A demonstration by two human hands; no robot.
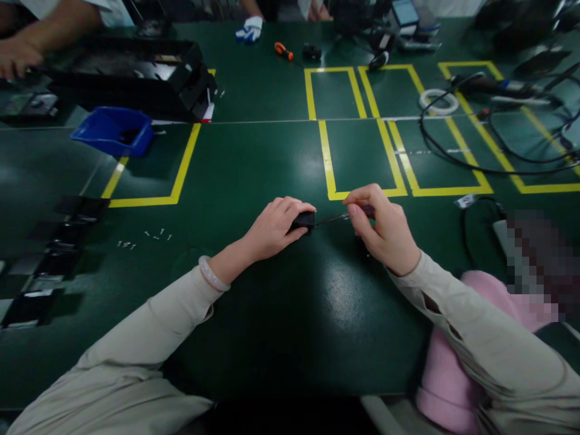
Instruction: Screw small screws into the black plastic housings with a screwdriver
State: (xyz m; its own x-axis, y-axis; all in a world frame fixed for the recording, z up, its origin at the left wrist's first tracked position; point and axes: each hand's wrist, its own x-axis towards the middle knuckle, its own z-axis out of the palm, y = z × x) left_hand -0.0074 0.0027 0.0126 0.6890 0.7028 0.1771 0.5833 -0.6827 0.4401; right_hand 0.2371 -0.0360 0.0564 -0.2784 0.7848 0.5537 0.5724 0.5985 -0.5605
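My left hand point(276, 226) rests on the green table point(254, 169) with its fingers closed round a small black part point(304, 220). My right hand point(383, 228) is closed on a thin screwdriver point(335, 219) with a dark handle. The tool's metal shaft lies nearly level and its tip meets the right side of the black part. Both hands sit near the table's middle, just below a yellow taped rectangle point(362, 157).
Small screws point(145, 237) lie loose at the left, beside a row of black parts point(54, 254). A blue bin point(113, 130) and a black housing point(136, 75) stand far left, near another person's hand point(18, 57). Cables point(475, 163), a tape roll point(438, 101) and an orange tool point(283, 51) lie farther back.
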